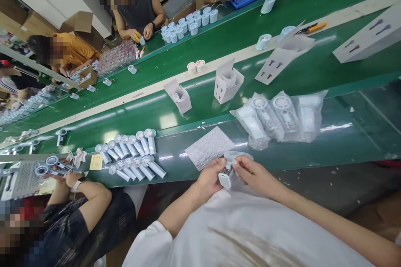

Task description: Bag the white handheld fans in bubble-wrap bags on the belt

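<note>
Head view: left hand (pixel 209 179) closed round white fan (pixel 224 179) handle, right hand (pixel 252 175) pinching clear bag (pixel 238 158) at fan's top (fan head hazy through plastic), both held close together above green conveyor (pixel 313 152), bubble wrap (pixel 208 148) just beside

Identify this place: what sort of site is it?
Probably a factory assembly line for small handheld fans: long green conveyor belts, rows of white fans laid out on a belt, and open white cartons standing nearby.
</note>
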Demonstrator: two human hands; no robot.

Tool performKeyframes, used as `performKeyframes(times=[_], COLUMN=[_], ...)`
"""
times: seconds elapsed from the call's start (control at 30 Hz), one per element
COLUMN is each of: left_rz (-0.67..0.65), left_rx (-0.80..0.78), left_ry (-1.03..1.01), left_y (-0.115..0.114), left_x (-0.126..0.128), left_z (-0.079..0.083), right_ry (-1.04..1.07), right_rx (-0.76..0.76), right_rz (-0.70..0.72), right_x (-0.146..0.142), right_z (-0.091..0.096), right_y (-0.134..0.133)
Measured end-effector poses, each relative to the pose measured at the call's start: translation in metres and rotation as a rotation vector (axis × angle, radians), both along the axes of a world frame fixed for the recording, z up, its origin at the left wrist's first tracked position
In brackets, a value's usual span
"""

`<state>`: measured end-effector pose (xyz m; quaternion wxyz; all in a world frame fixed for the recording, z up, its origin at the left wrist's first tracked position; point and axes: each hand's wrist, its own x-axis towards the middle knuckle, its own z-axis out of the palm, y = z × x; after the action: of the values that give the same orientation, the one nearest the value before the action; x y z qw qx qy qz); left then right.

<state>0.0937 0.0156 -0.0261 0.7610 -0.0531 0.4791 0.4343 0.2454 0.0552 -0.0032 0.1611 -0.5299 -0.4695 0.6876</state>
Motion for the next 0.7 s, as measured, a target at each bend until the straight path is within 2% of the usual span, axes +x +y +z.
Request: performKeyframes(times=[0.1,0.17,0.33,0.4,0.47,0.53,0.57,0.6,0.63,0.67,0.7], left_rz=[-0.014,-0.096,-0.268,-0.336,-0.453,-0.637,-0.723,-0.784,-0.803,-0.768,-0.679], left_rx=[0.061,0.133,0.467,0.614,0.807,1.034,1.124,1.175,1.171,1.100,0.961], left_ry=[0.242,0.450,0.962,1.047,1.055,1.030,1.018,1.008,1.013,1.045,1.109], left_y=[0.010,0.018,0.039,0.049,0.058,0.064,0.064,0.063,0.060,0.055,0.048], left_x=[0.016,0.023,0.022,0.027,0.041,0.060,0.067,0.071,0.071,0.064,0.052], left_z=[0.011,0.019,0.054,0.067,0.072,0.067,0.060,0.052,0.043,0.034,0.025], right_ry=[0.011,0.023,0.039,0.167,0.313,0.378,0.381,0.368,0.338,0.289,0.219], right_rx=[-0.081,-0.153,-0.114,-0.241,-0.499,-0.715,-0.769,-0.761,-0.695,-0.577,-0.418], right_rz=[-0.012,-0.056,-0.069,-0.154,-0.196,-0.123,-0.062,-0.016,0.000,-0.003,0.000], right_x=[0.013,0.021,0.066,0.085,0.094,0.090,0.084,0.077,0.070,0.064,0.060], right_z=[0.012,0.019,0.032,0.030,0.022,0.010,0.002,-0.006,-0.014,-0.022,-0.032], right_y=[0.023,0.031,0.042,0.049,0.058,0.067,0.072,0.078,0.084,0.091,0.100])
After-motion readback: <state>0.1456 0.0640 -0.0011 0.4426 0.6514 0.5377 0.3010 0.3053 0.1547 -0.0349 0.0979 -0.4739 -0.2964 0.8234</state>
